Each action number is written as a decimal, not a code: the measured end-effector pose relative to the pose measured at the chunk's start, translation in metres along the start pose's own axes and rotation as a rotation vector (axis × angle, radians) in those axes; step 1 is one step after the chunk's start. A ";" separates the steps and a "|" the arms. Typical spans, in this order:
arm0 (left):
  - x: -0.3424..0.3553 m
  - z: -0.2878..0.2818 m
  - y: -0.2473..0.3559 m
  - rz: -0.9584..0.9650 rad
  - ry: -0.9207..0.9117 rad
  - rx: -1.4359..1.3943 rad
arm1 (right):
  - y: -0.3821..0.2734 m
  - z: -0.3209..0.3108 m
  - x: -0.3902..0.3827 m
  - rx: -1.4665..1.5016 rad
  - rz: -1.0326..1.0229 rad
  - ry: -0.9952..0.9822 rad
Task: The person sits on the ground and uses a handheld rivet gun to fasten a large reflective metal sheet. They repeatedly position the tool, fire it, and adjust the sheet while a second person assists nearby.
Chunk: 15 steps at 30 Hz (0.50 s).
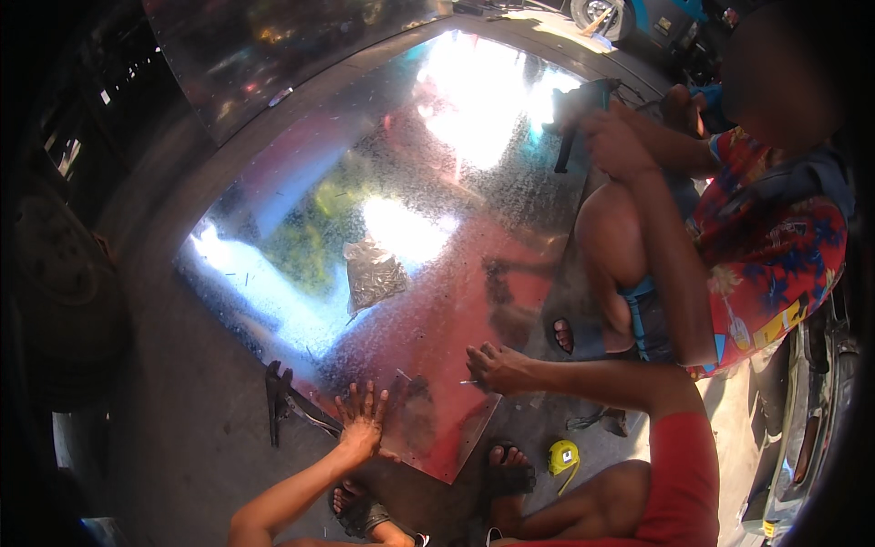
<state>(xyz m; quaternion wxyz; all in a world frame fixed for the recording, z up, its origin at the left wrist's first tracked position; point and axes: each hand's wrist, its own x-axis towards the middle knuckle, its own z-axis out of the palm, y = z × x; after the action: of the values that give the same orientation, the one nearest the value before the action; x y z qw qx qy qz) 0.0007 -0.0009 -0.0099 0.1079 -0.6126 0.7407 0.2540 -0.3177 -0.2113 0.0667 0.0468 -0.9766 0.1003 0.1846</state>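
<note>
My left hand [362, 424] lies flat with spread fingers on the near edge of a large shiny metal sheet [437, 365]. Over the sheet's near right edge, my right hand [501, 366] is closed, with a thin silver pin like a rivet [468, 382] sticking out by its fingertips. Small holes run along that edge. A clear plastic bag [375, 275] of small metal pins rests mid-sheet. Left of my left hand is a dark plier-like tool [278, 397] with long handles. Across the sheet's right side, another person's hands [620, 146] hold a teal and black power tool [583, 105].
A yellow tape measure [564, 456] lies on the concrete floor by my right foot. The other person's knee [609, 223] is close to the sheet's right edge. Behind stands another metal panel [273, 55]. A wheel [602, 16] shows at the far right.
</note>
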 end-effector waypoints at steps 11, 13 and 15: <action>-0.001 -0.002 0.000 -0.016 -0.007 -0.001 | 0.001 0.007 0.002 -0.003 0.007 0.085; -0.001 -0.004 0.001 -0.015 -0.023 -0.015 | 0.002 0.005 0.001 -0.023 -0.009 0.071; -0.001 -0.005 0.002 -0.018 -0.023 -0.019 | 0.002 0.002 0.000 -0.041 -0.020 0.074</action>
<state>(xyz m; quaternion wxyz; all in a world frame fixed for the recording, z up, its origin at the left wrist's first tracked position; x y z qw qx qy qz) 0.0002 -0.0020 -0.0043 0.1128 -0.6172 0.7314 0.2671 -0.3188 -0.2125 0.0643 0.0248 -0.9844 0.0882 0.1501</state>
